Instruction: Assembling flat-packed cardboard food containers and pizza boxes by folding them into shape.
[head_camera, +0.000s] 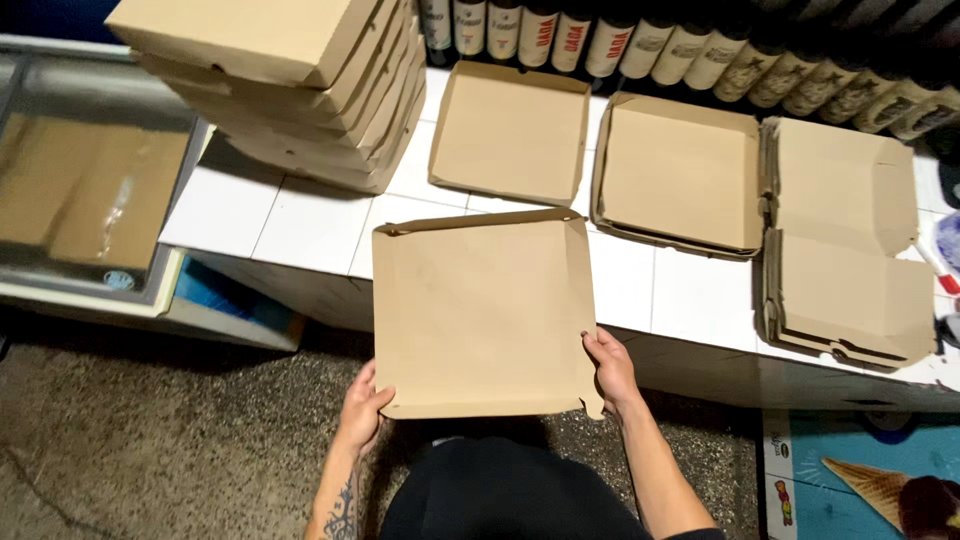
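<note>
We held a half-folded cardboard box (483, 315) over the near edge of the white counter (300, 225), left hand (362, 408) clamped on its near-left corner, right hand (610, 368) on its right flap. It looked light, thin and easily creased, best gripped at the edges. The open trays (510, 132) beyond sat empty; closed boxes (290, 80) were stacked far left.

Bottles (700, 55) cut off at top edge; box stack (290, 80) top cropped; left hand (362, 408) fingers hidden under cardboard tray (482, 315).
</note>
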